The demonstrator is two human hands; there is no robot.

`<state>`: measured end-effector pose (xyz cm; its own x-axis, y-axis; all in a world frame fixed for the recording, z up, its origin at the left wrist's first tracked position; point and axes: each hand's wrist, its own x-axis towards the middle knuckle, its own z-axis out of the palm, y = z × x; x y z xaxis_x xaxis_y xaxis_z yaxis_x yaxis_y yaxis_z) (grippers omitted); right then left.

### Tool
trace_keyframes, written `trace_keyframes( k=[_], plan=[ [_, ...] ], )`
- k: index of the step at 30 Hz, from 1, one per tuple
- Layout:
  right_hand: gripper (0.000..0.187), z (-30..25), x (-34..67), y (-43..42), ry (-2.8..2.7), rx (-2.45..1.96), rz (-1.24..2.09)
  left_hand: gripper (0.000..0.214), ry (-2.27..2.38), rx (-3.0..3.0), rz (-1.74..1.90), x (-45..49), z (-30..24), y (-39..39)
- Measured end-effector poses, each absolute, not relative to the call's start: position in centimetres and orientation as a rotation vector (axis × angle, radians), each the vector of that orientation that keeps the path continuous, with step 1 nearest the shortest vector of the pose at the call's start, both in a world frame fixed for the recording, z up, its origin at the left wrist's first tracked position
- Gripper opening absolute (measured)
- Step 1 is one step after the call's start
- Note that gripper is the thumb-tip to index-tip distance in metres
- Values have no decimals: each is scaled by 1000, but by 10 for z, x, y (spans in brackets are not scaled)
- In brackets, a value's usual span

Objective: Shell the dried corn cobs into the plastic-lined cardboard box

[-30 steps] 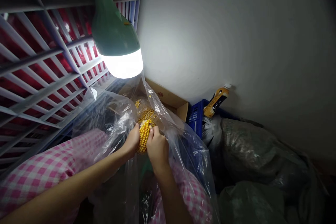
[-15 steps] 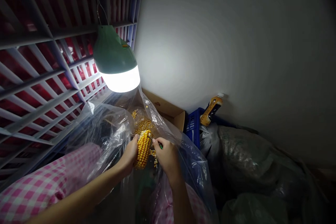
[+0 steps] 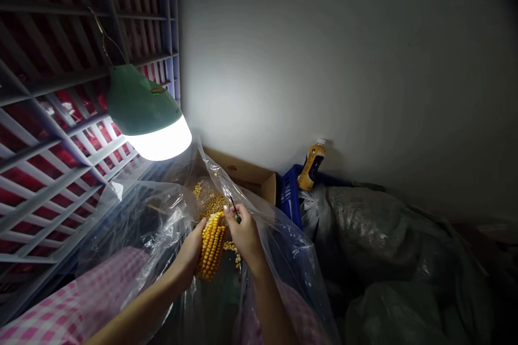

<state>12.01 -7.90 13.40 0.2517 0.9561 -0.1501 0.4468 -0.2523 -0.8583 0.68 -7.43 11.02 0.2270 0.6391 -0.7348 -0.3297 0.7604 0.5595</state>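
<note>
Two hands work inside a clear polythene bag (image 3: 140, 221). My left hand (image 3: 188, 253) is clamped around a yellow corn cob (image 3: 210, 248), fingers wrapped over the cob's left side. The cob sits in the bag's mouth, directly before me, long axis nearly upright, upper end leaning toward my right. My right hand (image 3: 244, 234) is the nearer to that upper end and lies just beside it, thumb and fingers pinched together on a slim tool with a green grip (image 3: 238, 219), its dark tip angled up and clear of the kernels. Loose kernels (image 3: 213, 205) lie in the bag beyond the cob. Farther on stand a cardboard box (image 3: 243, 168), a blue plastic crate (image 3: 292, 202) and a capped bottle (image 3: 311, 164), with a lit hanging lamp (image 3: 148, 113) above my left hand
</note>
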Motion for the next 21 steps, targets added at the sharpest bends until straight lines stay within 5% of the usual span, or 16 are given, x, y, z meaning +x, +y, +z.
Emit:
trace_keyframes(
  k=[21],
  plan=[
    [56, 142, 117, -77, -1527, -1883, 390, 46, 1109, 794, 440, -4, 105, -72]
  ],
)
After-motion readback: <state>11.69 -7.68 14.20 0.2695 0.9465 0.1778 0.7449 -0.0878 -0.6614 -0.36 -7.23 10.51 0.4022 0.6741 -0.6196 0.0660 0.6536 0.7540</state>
